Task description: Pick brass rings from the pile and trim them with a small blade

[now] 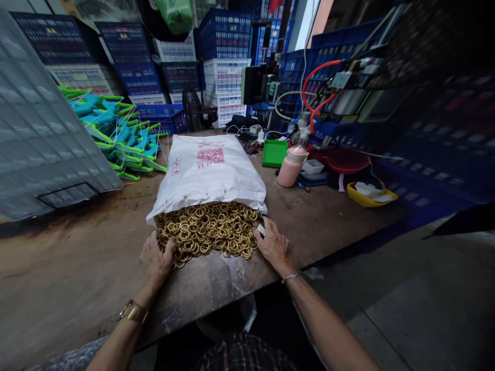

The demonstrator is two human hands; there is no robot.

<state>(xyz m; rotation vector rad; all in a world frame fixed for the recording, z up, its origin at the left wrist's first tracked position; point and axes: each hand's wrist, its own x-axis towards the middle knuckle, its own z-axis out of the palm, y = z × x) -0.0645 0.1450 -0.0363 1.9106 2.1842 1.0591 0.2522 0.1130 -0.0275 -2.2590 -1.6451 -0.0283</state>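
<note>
A white plastic sack (211,175) with red print lies on the brown table, its near end open. Brass-coloured rings (211,229) spill from that mouth in a loose heap. On the heap's left edge rests my left hand (157,257), thumb and fingers apart, touching the outer rings. My right hand (274,242) is at the heap's right edge by the sack's corner. A small pale piece (261,230) shows between its thumb and fingers; I cannot tell what it is.
Bright green and teal plastic parts (119,134) are piled at left beside a translucent panel (50,123). To the right stand a pink bottle (290,169), a green tray (274,153) and a yellow dish (365,200). Stacked crates (226,77) and a machine with orange hoses (348,95) are behind.
</note>
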